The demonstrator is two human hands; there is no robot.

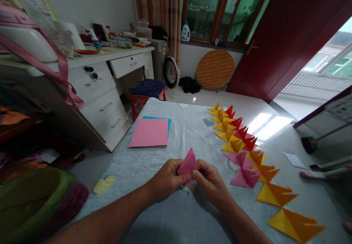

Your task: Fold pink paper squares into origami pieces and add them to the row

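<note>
The pink fold is pinched by left hand and right hand, probably for aligning its layers. Sheets are stacked nearby

Pale blue cloth, spread flat, with paper sheets and folded paper pieces.
Towards far left: one stack of square sheets, pink uppermost, blue-green along far and right edges. Down right side: yellow pieces beside red pieces at far end; then pink pair beside orange pieces; orange-yellow pieces nearest.
</note>
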